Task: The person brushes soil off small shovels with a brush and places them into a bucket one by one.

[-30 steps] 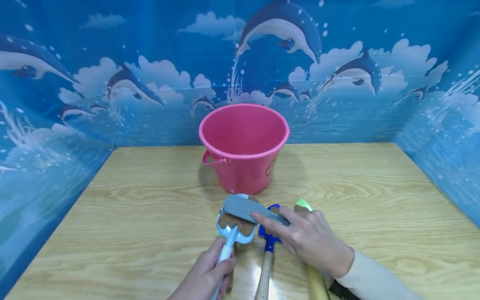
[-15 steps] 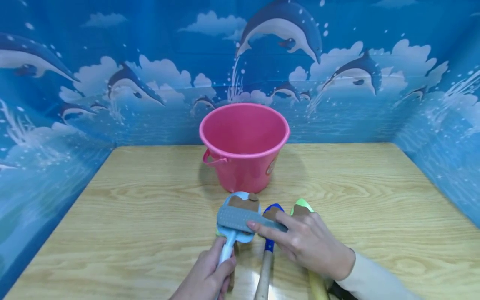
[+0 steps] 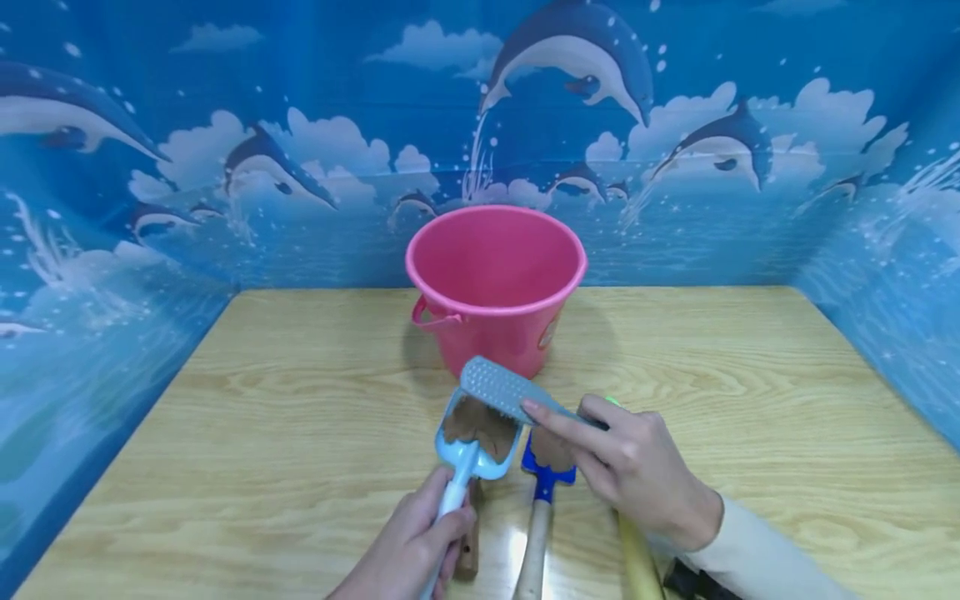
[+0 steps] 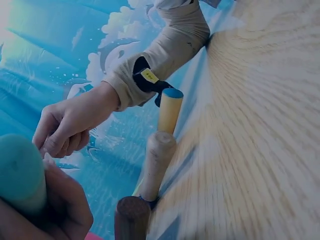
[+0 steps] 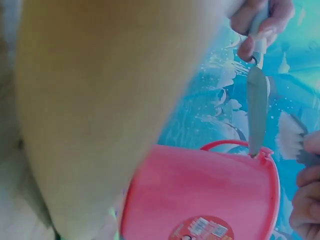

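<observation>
In the head view my left hand (image 3: 412,542) grips the handle of a light blue garden shovel (image 3: 454,454), its blade pointing away and coated with brown dirt. My right hand (image 3: 641,467) holds a grey-blue brush (image 3: 498,387), index finger laid along its back. The brush head crosses the far end of the blade; whether its bristles touch cannot be told. White bristles show on the brush (image 5: 290,136) in the right wrist view, near the shovel (image 5: 257,107) seen edge-on. In the left wrist view, fingers wrap the shovel's rounded handle end (image 4: 20,172).
A pink bucket (image 3: 480,346) stands just beyond the shovel. On the table (image 3: 262,433) lie a dirt-covered dark blue shovel (image 3: 546,487), a tool with a brown handle (image 3: 468,542) and one with a yellow handle (image 3: 637,558). A dolphin-printed backdrop (image 3: 337,242) encloses the table.
The brush went down the blade toward the handle, then back up to the far end, uncovering the dirt again. The left hand keeps its grip on the shovel. The head view shifted slightly.
</observation>
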Demonstrator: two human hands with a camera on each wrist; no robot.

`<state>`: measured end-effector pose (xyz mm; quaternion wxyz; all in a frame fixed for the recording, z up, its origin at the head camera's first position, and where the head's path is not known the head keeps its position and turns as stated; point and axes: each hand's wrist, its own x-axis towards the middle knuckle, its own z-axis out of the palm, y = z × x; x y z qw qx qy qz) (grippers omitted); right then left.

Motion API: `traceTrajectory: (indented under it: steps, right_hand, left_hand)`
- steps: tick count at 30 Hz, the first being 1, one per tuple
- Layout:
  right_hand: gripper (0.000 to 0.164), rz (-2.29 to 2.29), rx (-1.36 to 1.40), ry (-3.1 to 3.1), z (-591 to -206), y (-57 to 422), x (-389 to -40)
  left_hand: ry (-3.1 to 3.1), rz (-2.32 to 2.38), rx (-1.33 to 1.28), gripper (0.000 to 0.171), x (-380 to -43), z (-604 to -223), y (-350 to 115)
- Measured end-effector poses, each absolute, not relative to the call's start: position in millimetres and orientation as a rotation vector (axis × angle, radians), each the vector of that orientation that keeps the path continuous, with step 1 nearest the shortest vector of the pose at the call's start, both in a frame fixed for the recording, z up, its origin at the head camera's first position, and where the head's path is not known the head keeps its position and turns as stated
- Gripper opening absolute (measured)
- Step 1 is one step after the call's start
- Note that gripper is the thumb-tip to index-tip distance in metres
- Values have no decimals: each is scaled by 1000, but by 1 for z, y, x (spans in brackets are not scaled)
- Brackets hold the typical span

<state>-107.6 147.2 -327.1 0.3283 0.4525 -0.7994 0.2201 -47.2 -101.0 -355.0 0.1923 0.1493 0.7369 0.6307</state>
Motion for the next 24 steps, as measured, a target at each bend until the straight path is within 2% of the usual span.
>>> traceTrajectory:
  steps: [7,14,24]
  right_hand:
    - [37,360,1324,-2108,-331,144,-102]
    - [37,332,1459,-2069,-332,143,-96]
    - [36,432,1305,-2124,-330,141,-98]
  left_hand:
    - [2074,1757,385,13,-48,-353,-102]
    - [2039,1764,375,16,-49,-353,-104]
    - [2039,1777,382,18,-47,-349,-103]
